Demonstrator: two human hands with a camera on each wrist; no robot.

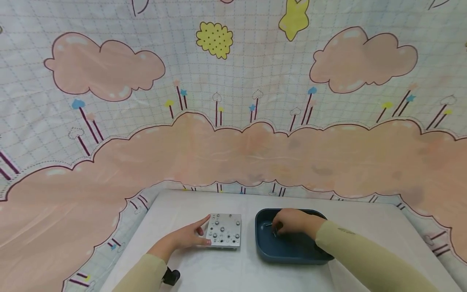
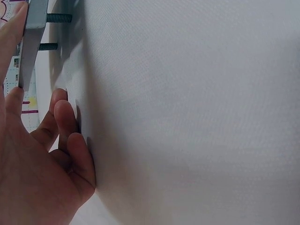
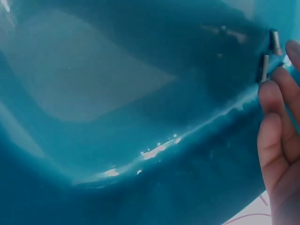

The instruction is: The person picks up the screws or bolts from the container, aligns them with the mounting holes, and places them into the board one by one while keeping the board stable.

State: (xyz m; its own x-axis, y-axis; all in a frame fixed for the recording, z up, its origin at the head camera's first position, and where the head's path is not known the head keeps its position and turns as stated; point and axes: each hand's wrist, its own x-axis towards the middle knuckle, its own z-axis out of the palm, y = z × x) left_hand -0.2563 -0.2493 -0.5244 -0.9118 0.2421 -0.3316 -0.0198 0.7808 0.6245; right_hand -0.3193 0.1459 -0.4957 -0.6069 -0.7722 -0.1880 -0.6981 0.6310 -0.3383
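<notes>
In the head view my left hand [image 1: 186, 236] grips the left edge of a square silver metal plate [image 1: 226, 228] between thumb and forefinger. Several bolt heads and holes dot its top. From its underside, in the left wrist view, threaded bolt ends [image 2: 58, 18] stick out; the other fingers of that hand curl close to the white tabletop. My right hand [image 1: 292, 221] reaches down into a dark blue plastic bin [image 1: 268, 258], fingers bent. At its fingertips are small metal bolts [image 3: 264, 68]; I cannot tell whether one is pinched.
The plate and the bin stand side by side on a white-covered table [image 1: 197, 269]. The bin's raised rim surrounds the right hand. A small black device [image 1: 171, 276] sits by the left wrist. Behind the table hangs a patterned cloth [image 1: 233, 158].
</notes>
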